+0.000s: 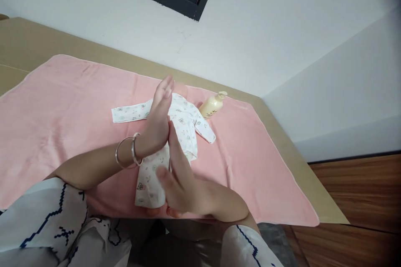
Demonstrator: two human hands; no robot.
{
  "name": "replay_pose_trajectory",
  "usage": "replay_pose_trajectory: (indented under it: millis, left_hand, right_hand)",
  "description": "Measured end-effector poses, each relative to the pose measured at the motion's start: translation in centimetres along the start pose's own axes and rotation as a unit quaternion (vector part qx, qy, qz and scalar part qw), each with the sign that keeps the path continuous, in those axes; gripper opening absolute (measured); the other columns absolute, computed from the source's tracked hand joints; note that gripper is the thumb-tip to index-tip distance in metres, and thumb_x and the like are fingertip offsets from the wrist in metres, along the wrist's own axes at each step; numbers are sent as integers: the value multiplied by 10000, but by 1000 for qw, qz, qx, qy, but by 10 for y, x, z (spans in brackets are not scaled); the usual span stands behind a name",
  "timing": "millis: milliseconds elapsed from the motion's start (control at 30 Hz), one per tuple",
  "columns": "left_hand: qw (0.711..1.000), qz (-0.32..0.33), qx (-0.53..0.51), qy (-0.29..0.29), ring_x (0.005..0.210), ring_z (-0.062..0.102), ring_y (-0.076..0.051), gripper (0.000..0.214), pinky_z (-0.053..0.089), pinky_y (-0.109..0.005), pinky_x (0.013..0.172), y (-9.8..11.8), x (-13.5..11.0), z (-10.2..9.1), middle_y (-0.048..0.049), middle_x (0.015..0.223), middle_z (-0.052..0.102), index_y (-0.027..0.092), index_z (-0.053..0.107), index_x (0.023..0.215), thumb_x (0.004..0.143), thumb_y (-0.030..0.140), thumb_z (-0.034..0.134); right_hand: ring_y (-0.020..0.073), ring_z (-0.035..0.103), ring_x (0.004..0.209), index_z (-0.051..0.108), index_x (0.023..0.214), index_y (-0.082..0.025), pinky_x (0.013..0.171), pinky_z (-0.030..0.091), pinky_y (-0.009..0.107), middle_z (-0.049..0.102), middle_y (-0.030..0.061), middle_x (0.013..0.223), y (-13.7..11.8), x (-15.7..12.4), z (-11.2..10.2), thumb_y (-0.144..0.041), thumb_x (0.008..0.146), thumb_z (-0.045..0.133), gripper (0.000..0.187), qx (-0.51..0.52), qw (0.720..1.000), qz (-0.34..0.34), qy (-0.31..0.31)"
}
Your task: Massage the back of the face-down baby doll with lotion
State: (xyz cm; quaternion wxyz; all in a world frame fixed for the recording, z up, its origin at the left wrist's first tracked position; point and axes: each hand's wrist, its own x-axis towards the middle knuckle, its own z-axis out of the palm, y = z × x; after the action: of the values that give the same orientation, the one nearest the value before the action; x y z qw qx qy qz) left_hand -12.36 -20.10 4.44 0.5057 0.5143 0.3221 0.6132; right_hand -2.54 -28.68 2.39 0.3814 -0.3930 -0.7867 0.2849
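Note:
My left hand (160,112), with two bangles (134,150) on its wrist, is raised with its fingers stretched out. Its palm meets the flat fingers of my right hand (183,179), whose thumb is slightly blurred. Neither hand is seen to hold anything. Beneath them lies a small baby-like figure in a white printed long-sleeved top (184,123) and matching trousers (149,183). Its sleeves spread to both sides, and its feet show at the near edge. Its head is mostly hidden behind my left hand. A cream pump bottle (211,106) leans by the figure's right-hand sleeve.
A pink blanket (84,100) covers much of the tan board surface (103,50). Behind it rises a white wall (238,29) with a dark window frame (175,0). Brown wooden panels (360,192) stand at the right.

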Motion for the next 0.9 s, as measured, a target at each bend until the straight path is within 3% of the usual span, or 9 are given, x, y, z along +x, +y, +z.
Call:
replay_pose_trajectory:
  millis: [167,267,333,400,500,600,767,833,900]
  left_hand:
    - [998,22,51,43,1431,477,-225,392,389,-389,1207,-51,50,-7,-81,1441,580,222,556,1267,1048,447,322]
    - [998,-12,53,26,1216,648,-238,433,495,-399,1091,-84,66,-15,-143,1228,692,157,622,1073,1035,446,303]
    - [996,1,85,40,1147,666,-233,418,498,-401,1072,-105,72,-22,-141,1155,712,158,633,1006,1016,457,341]
    - [990,32,122,54,1125,648,-223,400,475,-398,1082,-124,74,-27,-105,1123,718,181,636,978,995,483,374]
    - [984,67,153,66,1084,616,-209,431,465,-385,1061,-144,72,-31,-32,1085,715,233,633,972,969,562,354]
    - [978,81,182,68,1113,602,-216,454,452,-388,1070,-147,67,-30,-33,1120,703,240,630,1028,982,567,319]
    - [965,74,238,77,1187,594,-239,411,417,-401,1118,-142,61,-28,-120,1203,683,193,626,1088,1022,474,334]
    - [963,79,245,82,1206,584,-233,409,406,-390,1132,-143,61,-29,-118,1229,672,189,622,1112,1028,463,330]
    - [964,84,241,79,1198,581,-220,415,406,-376,1133,-145,61,-29,-93,1223,672,190,619,1129,1034,461,319]
  right_hand:
    - [253,572,1346,536,1402,-271,1179,443,504,623,59,1424,38,37,-29,-517,998,436,484,212,970,101,66]
    - [271,673,1208,610,1301,-207,1101,506,517,728,102,1249,73,61,-37,-465,972,440,451,228,962,107,106]
    - [251,657,1231,616,1301,-202,1108,500,480,711,100,1284,97,72,-34,-393,960,424,435,130,976,116,130]
    - [220,589,1318,630,1305,-208,1175,434,445,662,79,1370,118,78,-28,-317,947,412,433,-18,990,107,91]
    - [197,450,1444,630,1334,-196,1287,221,448,580,61,1473,143,84,-28,-269,966,390,445,-193,980,44,4]
    - [215,358,1503,579,1398,-190,1298,126,489,490,65,1551,161,89,-39,-338,1013,372,462,-249,968,34,-22]
    - [319,273,1535,360,1524,-14,1263,204,529,330,239,1611,156,87,-36,-417,1028,342,640,-316,933,166,38]
    - [336,260,1536,365,1506,34,1266,185,532,343,273,1594,145,84,-25,-319,1018,332,604,-348,922,164,36]
    - [312,239,1546,422,1498,-35,1277,159,518,360,213,1606,139,83,-20,-241,996,340,549,-352,929,112,-10]
